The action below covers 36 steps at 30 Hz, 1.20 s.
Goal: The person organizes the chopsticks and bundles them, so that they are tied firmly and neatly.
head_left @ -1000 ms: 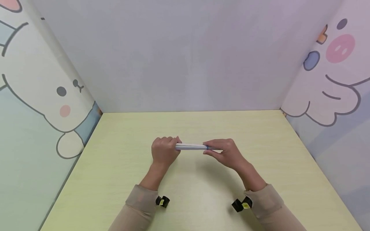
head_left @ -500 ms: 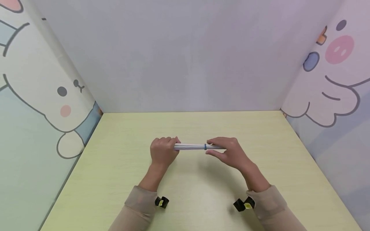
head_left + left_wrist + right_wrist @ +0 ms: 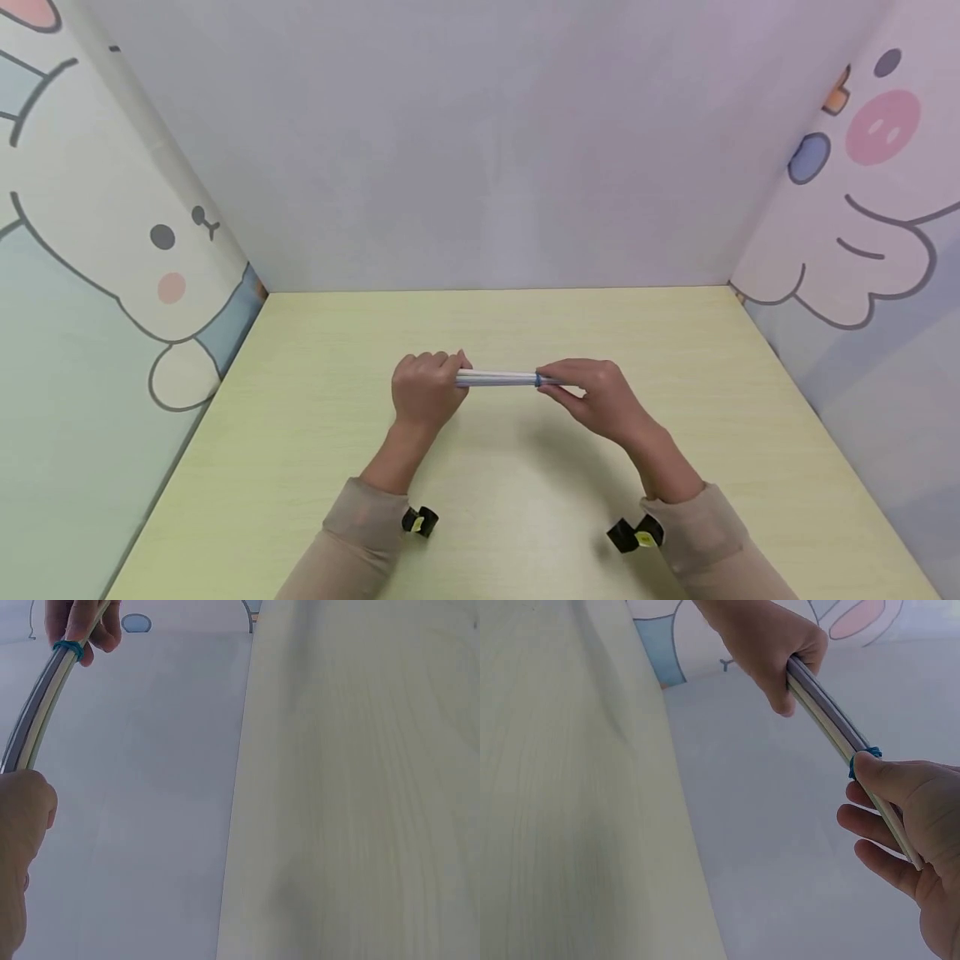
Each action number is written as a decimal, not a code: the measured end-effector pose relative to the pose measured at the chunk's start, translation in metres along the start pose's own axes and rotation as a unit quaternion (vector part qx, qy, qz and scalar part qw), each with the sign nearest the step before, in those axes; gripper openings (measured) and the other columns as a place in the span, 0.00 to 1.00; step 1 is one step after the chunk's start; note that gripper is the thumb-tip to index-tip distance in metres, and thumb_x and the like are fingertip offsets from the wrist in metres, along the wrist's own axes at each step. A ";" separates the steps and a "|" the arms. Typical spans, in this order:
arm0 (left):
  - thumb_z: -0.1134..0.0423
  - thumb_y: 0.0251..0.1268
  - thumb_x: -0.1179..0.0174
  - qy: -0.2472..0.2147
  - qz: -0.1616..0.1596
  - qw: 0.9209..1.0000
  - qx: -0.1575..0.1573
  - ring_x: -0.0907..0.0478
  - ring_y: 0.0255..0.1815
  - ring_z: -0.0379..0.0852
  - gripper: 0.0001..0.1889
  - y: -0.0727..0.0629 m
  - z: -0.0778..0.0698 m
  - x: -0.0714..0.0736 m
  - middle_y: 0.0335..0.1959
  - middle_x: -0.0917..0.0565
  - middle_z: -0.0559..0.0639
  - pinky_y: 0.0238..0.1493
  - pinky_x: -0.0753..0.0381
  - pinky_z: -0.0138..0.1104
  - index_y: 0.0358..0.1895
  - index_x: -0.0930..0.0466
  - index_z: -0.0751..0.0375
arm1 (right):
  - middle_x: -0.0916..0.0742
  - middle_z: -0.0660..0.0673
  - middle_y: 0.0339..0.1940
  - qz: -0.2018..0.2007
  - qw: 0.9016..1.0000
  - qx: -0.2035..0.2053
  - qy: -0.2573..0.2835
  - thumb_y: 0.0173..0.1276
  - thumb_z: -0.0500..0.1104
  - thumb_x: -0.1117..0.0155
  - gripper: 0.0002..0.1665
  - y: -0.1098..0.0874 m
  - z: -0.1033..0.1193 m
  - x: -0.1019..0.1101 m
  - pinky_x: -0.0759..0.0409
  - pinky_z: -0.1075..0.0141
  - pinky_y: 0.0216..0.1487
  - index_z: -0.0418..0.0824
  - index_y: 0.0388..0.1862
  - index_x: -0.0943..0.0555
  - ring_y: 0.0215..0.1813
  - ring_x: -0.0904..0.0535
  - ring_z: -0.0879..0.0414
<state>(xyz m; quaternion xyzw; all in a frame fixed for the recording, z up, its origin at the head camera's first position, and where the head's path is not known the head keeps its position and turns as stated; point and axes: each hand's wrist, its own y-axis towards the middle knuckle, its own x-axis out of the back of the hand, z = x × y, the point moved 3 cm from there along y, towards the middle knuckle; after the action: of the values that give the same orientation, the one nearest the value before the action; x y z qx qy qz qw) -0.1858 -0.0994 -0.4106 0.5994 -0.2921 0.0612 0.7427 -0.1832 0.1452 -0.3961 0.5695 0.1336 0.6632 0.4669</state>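
A bundle of slim white and grey sticks [image 3: 497, 378] is held level above the table, between both hands. Round its right part goes a blue rubber band [image 3: 874, 752]. My left hand [image 3: 426, 392] grips the left end in a fist, so that end is hidden. At the band, my right hand [image 3: 597, 400] pinches the bundle between thumb and fingertips. In the right wrist view the thumb [image 3: 877, 772] lies against the band, and the right ends of the sticks reach toward the palm. The other fingers are spread below the sticks.
Below the hands spreads a pale wooden table [image 3: 300, 400]. A plain grey wall [image 3: 487, 150] closes off its back edge, and side panels with cartoon animals [image 3: 862, 208] stand left and right. Each sleeve cuff carries a small black device [image 3: 634, 533].
Half a second ago the right thumb and fingers were spread apart around the bundle; now they pinch it at the band. The left hand keeps its grip almost unmoved.
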 end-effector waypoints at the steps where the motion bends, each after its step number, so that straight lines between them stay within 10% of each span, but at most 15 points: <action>1: 0.65 0.51 0.35 0.000 0.000 1.000 0.002 0.43 0.08 0.41 0.15 0.001 0.000 0.000 0.07 0.27 0.47 0.13 0.43 0.33 0.12 0.26 0.57 | 0.09 0.47 0.36 0.000 1.000 0.003 -0.016 0.46 0.29 0.20 0.21 0.001 0.002 0.000 0.16 0.62 0.36 0.35 0.43 0.12 0.36 0.11 0.54; 25: 0.63 0.57 0.41 0.000 -0.083 0.996 0.010 0.39 0.07 0.42 0.17 0.002 -0.006 0.001 0.08 0.26 0.47 0.12 0.39 0.33 0.11 0.30 0.57 | 0.08 0.47 0.36 -0.019 0.986 0.011 -0.163 0.43 0.45 0.14 0.26 0.018 0.031 -0.005 0.16 0.55 0.39 0.38 0.43 0.10 0.33 0.12 0.55; 36: 0.64 0.55 0.40 -0.010 -0.082 0.996 0.013 0.36 0.08 0.43 0.16 -0.004 0.002 -0.002 0.09 0.25 0.48 0.13 0.36 0.35 0.12 0.29 0.58 | 0.10 0.48 0.37 0.021 0.999 -0.021 -0.036 0.51 0.33 0.20 0.16 0.015 0.030 -0.004 0.17 0.67 0.35 0.36 0.40 0.13 0.34 0.14 0.60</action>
<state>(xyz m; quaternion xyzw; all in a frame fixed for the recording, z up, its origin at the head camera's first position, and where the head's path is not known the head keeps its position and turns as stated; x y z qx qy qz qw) -0.1868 -0.1017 -0.4148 0.6317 -0.2483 -0.0022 0.7344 -0.1646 0.1237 -0.3780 0.5858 0.0904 0.6543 0.4696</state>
